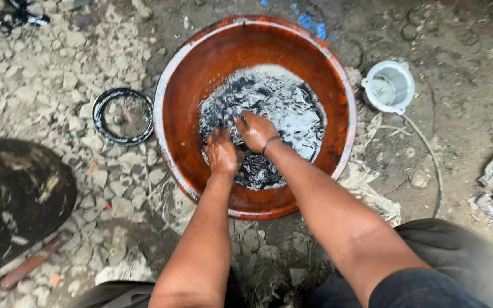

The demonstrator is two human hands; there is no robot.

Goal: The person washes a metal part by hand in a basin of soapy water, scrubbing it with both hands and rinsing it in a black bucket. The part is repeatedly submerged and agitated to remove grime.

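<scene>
Head view: both hands (238, 142) knead wet black mass (269, 108) (round rusty basin (195, 63)).

No signs, screens or readable labels around me. Only packaging scraps on the dirt: a crumpled blue wrapper bit (310, 23) just past the far rim of my basin, and a small torn blue-and-white wrapper (489, 208) flat on the ground far right, near some stones. Both too crumpled to tell their shape.
</scene>
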